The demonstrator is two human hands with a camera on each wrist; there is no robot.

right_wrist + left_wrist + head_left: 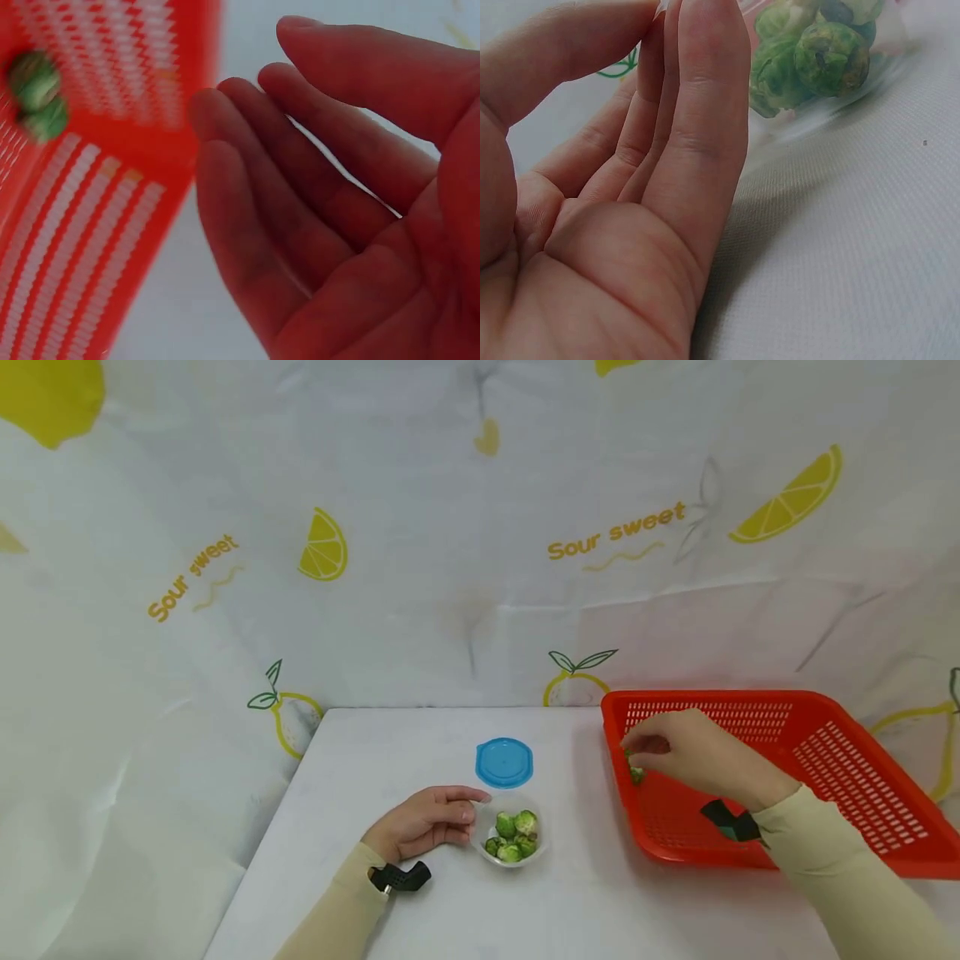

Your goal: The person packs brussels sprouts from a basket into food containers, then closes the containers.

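Observation:
My left hand is at the left side of a clear round bowl, its thumb and fingers pinching the rim. Several Brussels sprouts lie inside that bowl; the left wrist view shows green sprouts through its see-through wall. Over the left part of a red plastic basket hangs my right hand. Its fingers are gently bent and apart from the thumb, with nothing between them. Two Brussels sprouts rest in the basket, and part of them shows below the right fingertips in the head view.
A blue lid lies flat on the white table just behind the bowl. The basket's slotted walls rise at the table's right side. Behind the table hangs a white cloth printed with lemons and lettering.

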